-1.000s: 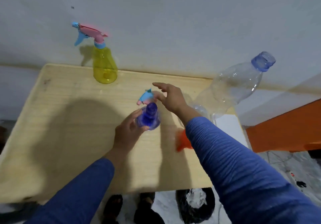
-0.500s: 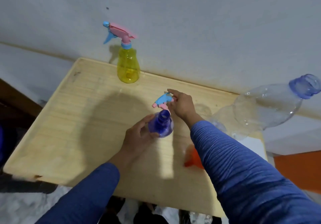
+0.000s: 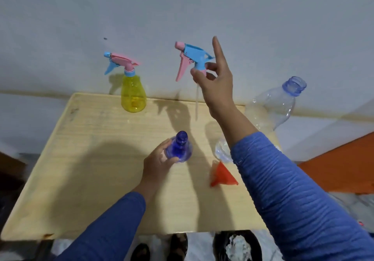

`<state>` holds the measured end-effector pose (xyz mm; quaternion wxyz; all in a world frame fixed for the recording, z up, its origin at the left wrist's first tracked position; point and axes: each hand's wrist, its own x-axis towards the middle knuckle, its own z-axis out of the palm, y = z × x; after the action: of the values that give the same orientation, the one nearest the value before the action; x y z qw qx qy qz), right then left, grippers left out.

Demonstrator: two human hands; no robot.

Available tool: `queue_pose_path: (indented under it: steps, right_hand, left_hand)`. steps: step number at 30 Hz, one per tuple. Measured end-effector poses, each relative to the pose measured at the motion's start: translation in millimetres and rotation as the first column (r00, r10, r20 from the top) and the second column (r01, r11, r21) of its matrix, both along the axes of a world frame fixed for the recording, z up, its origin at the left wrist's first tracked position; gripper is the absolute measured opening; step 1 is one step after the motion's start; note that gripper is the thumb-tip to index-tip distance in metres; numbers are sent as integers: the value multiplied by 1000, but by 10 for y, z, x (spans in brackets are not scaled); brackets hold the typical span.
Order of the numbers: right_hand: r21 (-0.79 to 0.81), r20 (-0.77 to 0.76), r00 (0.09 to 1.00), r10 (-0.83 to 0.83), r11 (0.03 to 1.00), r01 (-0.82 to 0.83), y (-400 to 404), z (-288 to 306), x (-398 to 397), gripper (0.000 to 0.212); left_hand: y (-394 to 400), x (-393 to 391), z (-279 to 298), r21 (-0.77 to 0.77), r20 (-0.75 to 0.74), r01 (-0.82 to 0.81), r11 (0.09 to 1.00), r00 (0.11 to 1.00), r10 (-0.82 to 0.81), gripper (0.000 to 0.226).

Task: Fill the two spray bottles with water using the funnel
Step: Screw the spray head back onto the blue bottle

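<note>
I had the right hand [image 3: 214, 82] raised well above the table [image 3: 97, 179], its thumb and fingers [image 3: 199, 76] pinching the collar of the blue-and-pink trigger spray head [image 3: 192, 56], with the index finger sticking straight up. The head's clear dip tube [image 3: 196, 102] hung straight down, clear of everything.

The left hand [image 3: 157, 163] gripped the side of the small blue translucent spray bottle [image 3: 180, 148], which stood upright on the table with its neck open.

The orange plastic funnel [image 3: 222, 174] lay on its side just right of that bottle, under my right forearm, so I judged the right hand the nearer one once it had put the head down.

The yellow spray bottle [image 3: 133, 94], capped, stood at the far edge, and the large clear water bottle [image 3: 277, 102] leaned at the right.
</note>
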<state>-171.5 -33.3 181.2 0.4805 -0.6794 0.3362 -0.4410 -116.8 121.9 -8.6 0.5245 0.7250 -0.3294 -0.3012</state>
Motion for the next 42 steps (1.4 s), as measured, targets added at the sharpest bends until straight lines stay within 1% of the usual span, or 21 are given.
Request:
queue_pose_path:
  steps: [3,7,10,16,20,23,25,27,30,34,37,39,42]
  right_hand:
    - [13,42,998,-51,999,50,157,19,-100,72]
    - [38,50,990,-129,991,127,332,-178,-168,59]
    - [58,68,983,-172,984,168,414,-299,-198,54]
    - [78,109,977,-181,982,174,547,-439,-196,51]
    - [64,122,982,-144,988,137,603,-528,-198,49]
    - [72,33,996,-80,994,78,616,-719,-248,48]
    - [110,-31,999,-43,993,47,622,-882,-306,47]
    - [148,-58,998,-18,989,26,625,-993,-360,46]
    - [163,-36,999,-7,987,12,592,-941,-379,45]
    - [38,61,997,37,999,-39,423,-546,-318,45]
    - [5,140,987,81,997,-82,337,-276,-252,46]
    - [-9,153,983,103,995,-103,342,-214,-218,45]
    - [10,132,982,135,990,-138,394,-298,-221,45]
  left_hand:
    - [-8,10,-54,-12,-28,-9,1000,1000,9,61]
    - [9,28,-149,-60,-9,-3,998,1000,3,61]
    - [8,37,-166,-76,-22,10,997,1000,-12,62]
    - [-8,52,-174,-63,-24,23,998,999,-25,64]
    - [-16,55,-179,-69,-33,25,997,999,-27,64]
    - [-17,51,-183,-75,-25,13,997,1000,-15,63]
    - [-18,38,-165,-77,-6,0,997,1000,-1,63]
    - [-29,27,-149,-71,8,-8,997,1000,9,63]
    - [-48,15,-143,-43,-22,-26,999,999,25,63]
    - [-40,9,-152,-34,-47,-27,999,999,26,62]
    - [-23,5,-140,-52,-87,-22,998,996,17,60]
    - [-17,-4,-135,-58,-89,-24,998,996,19,59]
    - [-16,-11,-145,-54,-101,-27,998,995,22,59]
